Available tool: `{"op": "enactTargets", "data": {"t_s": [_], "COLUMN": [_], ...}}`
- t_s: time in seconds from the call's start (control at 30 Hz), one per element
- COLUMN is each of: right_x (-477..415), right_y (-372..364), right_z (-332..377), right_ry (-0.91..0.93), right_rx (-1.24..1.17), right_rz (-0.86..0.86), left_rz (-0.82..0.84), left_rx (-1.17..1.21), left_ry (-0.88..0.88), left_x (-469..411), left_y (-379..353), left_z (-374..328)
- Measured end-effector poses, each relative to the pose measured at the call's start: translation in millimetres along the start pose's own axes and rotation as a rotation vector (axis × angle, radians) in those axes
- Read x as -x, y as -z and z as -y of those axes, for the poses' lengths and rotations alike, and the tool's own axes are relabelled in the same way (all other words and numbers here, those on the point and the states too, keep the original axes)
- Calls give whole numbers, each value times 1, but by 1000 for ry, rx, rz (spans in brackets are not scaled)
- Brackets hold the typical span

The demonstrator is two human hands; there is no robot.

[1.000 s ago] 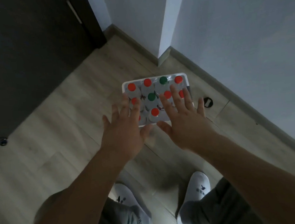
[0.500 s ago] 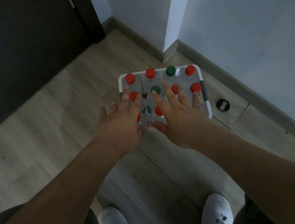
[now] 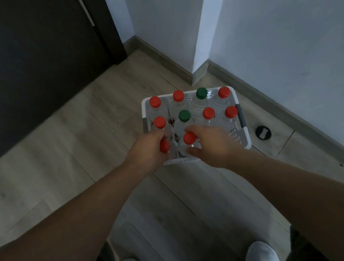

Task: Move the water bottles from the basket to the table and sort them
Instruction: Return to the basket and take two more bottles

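A white plastic basket [image 3: 243, 138] stands on the wooden floor and holds several clear water bottles, most with red caps, two with green caps [image 3: 184, 115]. My left hand [image 3: 148, 151] curls its fingers round the neck of a red-capped bottle [image 3: 164, 146] in the front row at the left. My right hand [image 3: 210, 145] curls round the neck of the red-capped bottle [image 3: 189, 138] beside it. Both bottles stand inside the basket.
A dark door [image 3: 36, 59] fills the left. White walls with a skirting board and a jutting corner [image 3: 199, 73] close off the back and right. A round black floor fitting [image 3: 263, 132] sits right of the basket. My white shoes [image 3: 261, 255] are at the bottom.
Both hands were spread flat above the bottles. They have dropped into the basket's front row and curled round two red-capped bottles. The camera has moved closer to the basket.
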State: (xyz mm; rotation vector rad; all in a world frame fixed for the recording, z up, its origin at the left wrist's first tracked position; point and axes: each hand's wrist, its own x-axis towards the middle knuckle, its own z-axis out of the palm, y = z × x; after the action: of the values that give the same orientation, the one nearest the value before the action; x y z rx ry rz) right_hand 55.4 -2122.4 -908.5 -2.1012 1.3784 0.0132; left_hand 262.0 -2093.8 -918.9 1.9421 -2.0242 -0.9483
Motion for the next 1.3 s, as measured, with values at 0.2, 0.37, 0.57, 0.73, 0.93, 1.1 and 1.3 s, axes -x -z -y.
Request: {"op": "enactTargets", "data": {"t_s": [0.2,0.37,0.57,0.73,0.93,1.1,1.3], "right_x": [-9,-10,-6,-6,2,12,22], "right_y": [-13,-17,-5,20,40,52,51], "right_z": [-10,-11,-3,7,13,19,22], "right_ry": [-44,-50,14,108,167,167,250], "right_rx": [-119,-146,-184,-182,-275,-382,-423], "right_rz": [-23,-33,-83,-208,-366,-409,-428], "left_rz": [-26,-55,-73,-159,-227,-340,-415], "left_rx": [165,225,274,320,394,377,386], "left_ry": [37,12,-4,-80,-128,-189,-180], "left_x": [1,2,5,11,19,23,30], "left_y": [-10,-14,-7,14,45,62,62], "left_z": [19,17,14,4,-12,-31,-32]}}
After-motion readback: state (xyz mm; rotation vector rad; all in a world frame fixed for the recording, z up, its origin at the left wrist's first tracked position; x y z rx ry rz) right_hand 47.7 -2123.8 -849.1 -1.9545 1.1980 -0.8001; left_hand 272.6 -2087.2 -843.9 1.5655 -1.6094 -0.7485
